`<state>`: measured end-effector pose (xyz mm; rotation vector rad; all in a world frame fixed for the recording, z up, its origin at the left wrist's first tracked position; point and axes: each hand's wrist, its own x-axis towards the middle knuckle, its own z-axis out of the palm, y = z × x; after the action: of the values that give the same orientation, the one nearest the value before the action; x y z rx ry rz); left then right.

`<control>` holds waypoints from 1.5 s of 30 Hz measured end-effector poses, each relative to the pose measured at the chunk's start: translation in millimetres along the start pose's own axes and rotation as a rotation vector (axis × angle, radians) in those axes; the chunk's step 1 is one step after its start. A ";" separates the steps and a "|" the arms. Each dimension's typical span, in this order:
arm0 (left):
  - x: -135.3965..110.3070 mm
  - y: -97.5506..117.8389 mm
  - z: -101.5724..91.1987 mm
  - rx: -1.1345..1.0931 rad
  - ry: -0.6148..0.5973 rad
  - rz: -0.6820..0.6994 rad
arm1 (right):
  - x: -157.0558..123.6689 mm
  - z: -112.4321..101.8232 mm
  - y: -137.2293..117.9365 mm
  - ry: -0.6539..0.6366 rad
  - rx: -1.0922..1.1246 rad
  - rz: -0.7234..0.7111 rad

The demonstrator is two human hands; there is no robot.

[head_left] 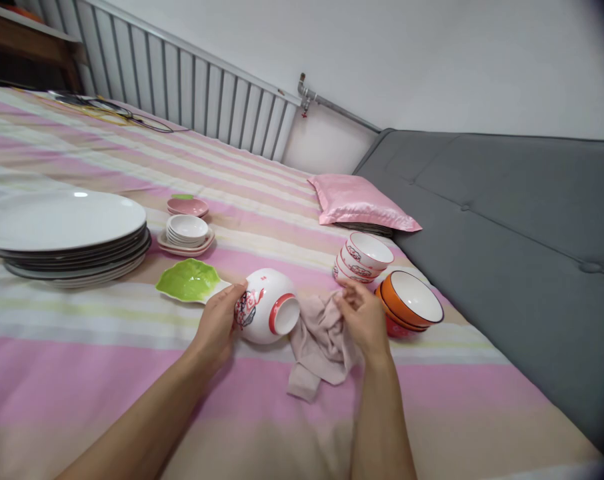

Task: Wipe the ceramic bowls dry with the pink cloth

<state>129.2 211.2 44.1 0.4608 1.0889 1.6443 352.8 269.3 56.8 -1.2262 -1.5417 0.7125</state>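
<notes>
My left hand (217,323) grips a white bowl (267,303) with a red pattern and a red-ringed foot, held tilted with its bottom toward me. My right hand (365,317) pinches a beige cloth (319,343) that hangs down onto the striped bedsheet, just right of the bowl. A stack of white patterned bowls (362,259) and a stack of orange bowls (412,301) stand right behind my right hand.
A stack of large white plates (65,233) lies at the left. A green leaf-shaped dish (189,280), stacked small white dishes (186,233) and a pink dish (187,207) sit in the middle. A pink pillow (359,203) rests against the grey headboard (522,220).
</notes>
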 end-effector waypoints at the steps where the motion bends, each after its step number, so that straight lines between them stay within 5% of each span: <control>1: 0.2 -0.3 -0.1 -0.009 0.000 -0.003 | 0.8 0.7 -6.7 0.078 0.099 -0.070; 5: 0.6 -0.8 -0.3 -0.022 -0.003 0.004 | 3.8 2.3 -19.0 0.326 0.385 -0.144; 10: 1.7 -0.8 -0.3 -0.012 -0.013 0.010 | 8.7 -0.8 -5.5 0.342 0.535 0.253; 13: 2.3 -1.2 -1.2 -0.020 -0.017 0.012 | 6.4 -3.0 -6.3 0.173 0.536 0.401; 17: 2.0 -1.3 -2.5 -0.017 -0.010 0.015 | -2.1 -2.7 -16.1 -0.349 0.388 0.505; 19: 2.0 -1.4 -2.7 -0.014 -0.010 0.014 | -5.0 -0.2 -16.8 -0.475 0.244 0.552; 27: 4.6 -3.1 -2.6 -0.020 -0.016 0.013 | -3.5 9.8 -3.2 -0.152 0.053 0.506; 30: 4.3 -3.3 -3.1 -0.019 -0.019 0.014 | -6.4 15.0 -4.6 -0.262 0.090 0.489; 34: 3.0 -2.6 -3.6 -0.003 -0.013 0.000 | -10.2 26.7 1.8 -0.437 -0.163 0.488; 37: 2.5 -1.9 -2.8 -0.005 -0.015 0.003 | -10.6 34.4 11.3 -0.429 -0.266 0.437; 45: 4.2 -3.5 -0.3 -0.018 0.002 -0.015 | -7.2 38.8 15.1 -0.261 -0.034 0.391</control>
<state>129.5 214.9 40.1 0.4385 1.0757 1.6404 321.7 272.3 28.3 -1.5282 -1.5403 1.1411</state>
